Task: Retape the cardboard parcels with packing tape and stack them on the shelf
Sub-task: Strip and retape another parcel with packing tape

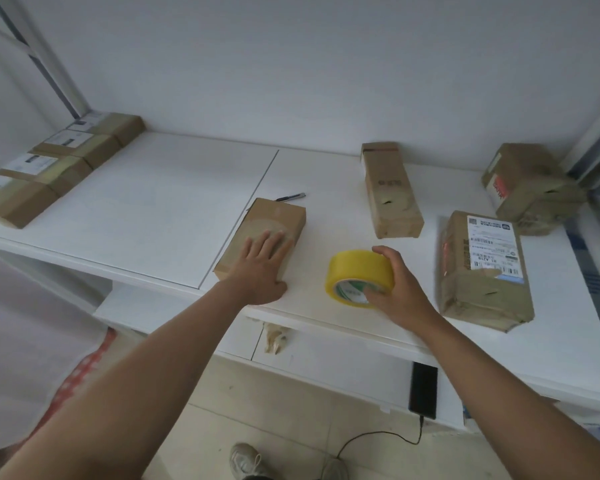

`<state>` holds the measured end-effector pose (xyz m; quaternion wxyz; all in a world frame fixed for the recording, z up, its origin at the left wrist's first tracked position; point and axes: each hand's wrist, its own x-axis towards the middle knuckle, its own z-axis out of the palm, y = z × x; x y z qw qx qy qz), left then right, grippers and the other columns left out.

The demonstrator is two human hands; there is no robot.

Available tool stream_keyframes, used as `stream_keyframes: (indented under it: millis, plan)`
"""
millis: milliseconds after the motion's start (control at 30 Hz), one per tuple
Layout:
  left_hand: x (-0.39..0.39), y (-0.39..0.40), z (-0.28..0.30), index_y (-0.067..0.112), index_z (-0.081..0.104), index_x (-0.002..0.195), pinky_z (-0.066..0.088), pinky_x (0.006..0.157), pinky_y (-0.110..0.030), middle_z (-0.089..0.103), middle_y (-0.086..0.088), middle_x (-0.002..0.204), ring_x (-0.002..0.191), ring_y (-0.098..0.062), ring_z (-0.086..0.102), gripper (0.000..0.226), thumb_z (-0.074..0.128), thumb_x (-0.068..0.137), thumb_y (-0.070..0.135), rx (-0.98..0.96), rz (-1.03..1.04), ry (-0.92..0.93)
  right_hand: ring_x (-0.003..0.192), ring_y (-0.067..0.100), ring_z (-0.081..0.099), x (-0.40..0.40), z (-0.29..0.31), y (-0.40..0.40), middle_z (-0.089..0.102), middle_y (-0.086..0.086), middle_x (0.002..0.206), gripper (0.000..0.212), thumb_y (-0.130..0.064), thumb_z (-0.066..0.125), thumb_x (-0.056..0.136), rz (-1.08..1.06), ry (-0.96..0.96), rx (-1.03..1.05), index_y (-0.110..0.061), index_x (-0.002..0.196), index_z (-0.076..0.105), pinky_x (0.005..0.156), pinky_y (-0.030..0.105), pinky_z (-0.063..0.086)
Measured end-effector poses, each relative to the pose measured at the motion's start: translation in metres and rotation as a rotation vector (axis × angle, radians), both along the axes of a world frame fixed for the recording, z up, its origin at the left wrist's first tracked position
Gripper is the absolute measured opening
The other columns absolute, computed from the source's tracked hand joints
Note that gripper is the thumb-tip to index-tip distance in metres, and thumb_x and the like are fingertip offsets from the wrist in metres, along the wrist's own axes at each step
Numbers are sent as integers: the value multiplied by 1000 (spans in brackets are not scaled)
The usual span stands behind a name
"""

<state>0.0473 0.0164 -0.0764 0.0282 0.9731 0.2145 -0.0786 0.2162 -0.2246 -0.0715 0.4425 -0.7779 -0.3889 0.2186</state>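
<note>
From where I watch, my right hand (400,289) is clamped around the yellow tape roll (359,277), thumb at the core and fingers curled over the top edge, with the roll standing tilted near the front edge of the desk (153,202). Just to its left, my left hand (262,263) lies flat with straight, spread fingers on the small parcel (274,220), pressing it down and gripping nothing. I judge the step in hand to be the taping of this parcel: one hand steadies it while the other brings the tape. The next move calls for finding the tape's free end and drawing it across the parcel's seam. Right of the tape hand lies a labelled parcel (482,268), crumpled at its near end. Beyond the left hand's fingertips, a small cutter (291,197) lies just past the parcel. Farther beyond the right hand are a long parcel (390,192) and a worn parcel (530,188). Far left of both hands, a row of parcels (49,164) lines the desk's edge.
</note>
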Motion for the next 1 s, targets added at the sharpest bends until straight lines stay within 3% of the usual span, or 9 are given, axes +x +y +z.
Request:
stream_keyframes:
  millis: [67, 167, 300, 467, 633, 733, 800, 900, 1000]
  plan:
    - [1, -1, -1, 24, -6, 159, -4, 123, -49, -10, -3, 167, 153, -26, -13, 90, 52, 93, 41, 2, 32, 9, 115, 17, 48, -4, -3, -3, 42, -7, 132, 70, -6, 68, 87, -23, 59, 23, -37, 139, 33, 81, 20, 42]
    - [1, 0, -1, 26, -11, 158, -5, 123, -46, -18, -3, 165, 152, -25, -16, 86, 47, 95, 37, -13, 42, 24, 116, 21, 50, -4, -4, -5, 42, -5, 133, 74, -3, 64, 88, -11, 63, -15, -35, 145, 30, 83, 24, 41]
    - [-7, 5, -3, 27, -15, 157, -5, 123, -43, -20, -3, 165, 152, -24, -16, 84, 41, 94, 37, -23, 42, 29, 127, 18, 44, 2, 5, -11, 38, -2, 148, 81, -2, 65, 84, 26, -126, -99, -30, 150, 27, 96, 27, 35]
    - [-24, 17, -6, 24, -12, 158, -5, 123, -43, -17, -6, 165, 153, -23, -15, 89, 25, 80, 45, -26, 51, 27, 104, 32, 55, 12, 26, -29, 44, 2, 132, 70, -12, 63, 85, 88, -409, -276, -43, 135, 25, 82, 43, 49]
    - [-32, 19, -5, 24, -11, 158, -4, 123, -42, -17, -5, 165, 153, -23, -14, 94, 17, 72, 52, -45, 68, 15, 100, 31, 53, 8, 44, -21, 44, 2, 120, 64, -21, 59, 92, 146, -582, -431, -39, 145, 29, 77, 32, 33]
    - [-38, 24, -4, 23, -13, 157, -5, 123, -42, -18, -5, 165, 153, -23, -14, 91, 22, 77, 48, -24, 96, 39, 97, 25, 48, 6, 54, -19, 44, 2, 117, 65, -20, 57, 93, 132, -701, -492, -40, 148, 30, 84, 35, 32]
    - [-49, 33, -3, 23, -12, 157, -4, 123, -42, -17, -6, 165, 153, -22, -13, 93, 17, 74, 52, -23, 136, 33, 106, 25, 47, 7, 58, -20, 44, 2, 118, 69, -17, 57, 92, 132, -825, -559, -42, 150, 30, 95, 40, 28]
    - [-61, 41, -2, 23, -9, 158, -3, 123, -42, -15, -4, 166, 153, -22, -13, 102, 10, 65, 60, -48, 131, 20, 112, 25, 41, 4, 59, -17, 41, 1, 119, 75, -15, 56, 90, 197, -903, -629, -42, 153, 24, 92, 39, 26]
    - [-62, 41, -3, 24, -8, 158, -3, 123, -43, -16, -4, 166, 153, -22, -13, 104, 12, 65, 64, -59, 127, 6, 121, 25, 36, 4, 69, -10, 39, 1, 128, 70, -42, 52, 93, 256, -836, -717, -43, 153, 16, 98, 41, 25]
